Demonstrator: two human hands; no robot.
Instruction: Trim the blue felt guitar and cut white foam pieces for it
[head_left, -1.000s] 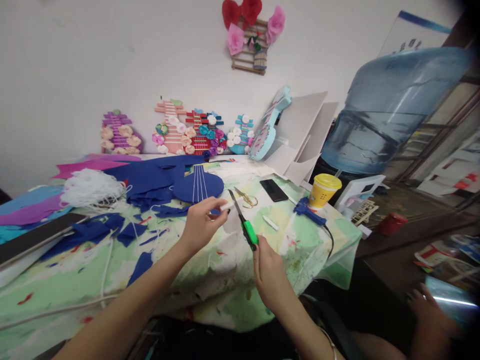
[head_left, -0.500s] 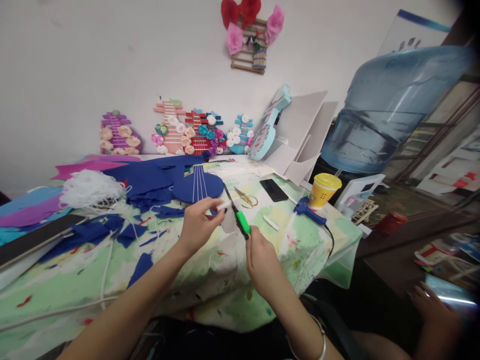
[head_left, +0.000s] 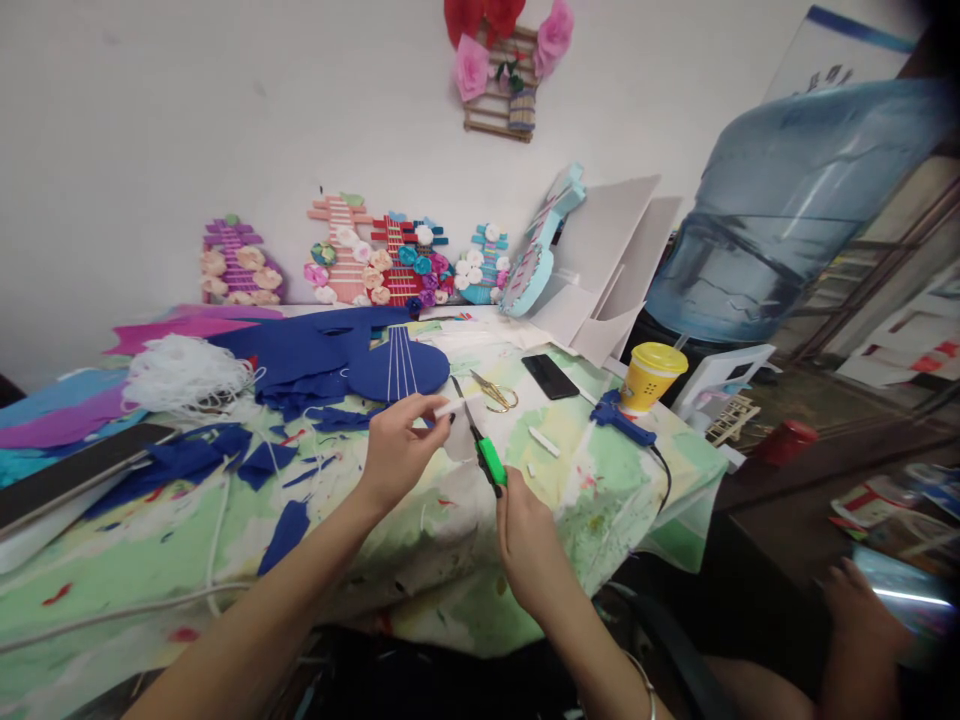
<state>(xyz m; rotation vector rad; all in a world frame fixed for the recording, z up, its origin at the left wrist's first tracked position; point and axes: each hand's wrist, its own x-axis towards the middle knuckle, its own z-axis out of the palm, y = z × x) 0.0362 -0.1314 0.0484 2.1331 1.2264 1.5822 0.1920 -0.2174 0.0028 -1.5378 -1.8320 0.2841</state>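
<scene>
My left hand [head_left: 405,445] pinches a narrow white strip [head_left: 459,403] between thumb and fingertips, above the table. My right hand [head_left: 534,540] is wrapped round a green and black utility knife [head_left: 491,460]. Its dark blade points up and away, touching or just beside the strip; I cannot tell which. Just beyond my fingers lies a blue lute-shaped piece [head_left: 427,372] with white strings. To the right of the knife rest another white strip [head_left: 544,441] and a tiny white bit [head_left: 531,468]. Gold-handled scissors [head_left: 496,393] lie behind the blade.
A black phone [head_left: 550,376], a blue glue gun [head_left: 624,419] with a cord and a yellow cup [head_left: 651,380] stand to the right. White string [head_left: 184,378] and blue scraps [head_left: 285,535] lie left. Decorated instruments [head_left: 341,250] line the wall. Another person's hand [head_left: 862,610] holds a lit device.
The knife and my right hand have shifted slightly down and right. The tiny white bit now shows on the table near the loose strip. My left hand keeps its pinch.
</scene>
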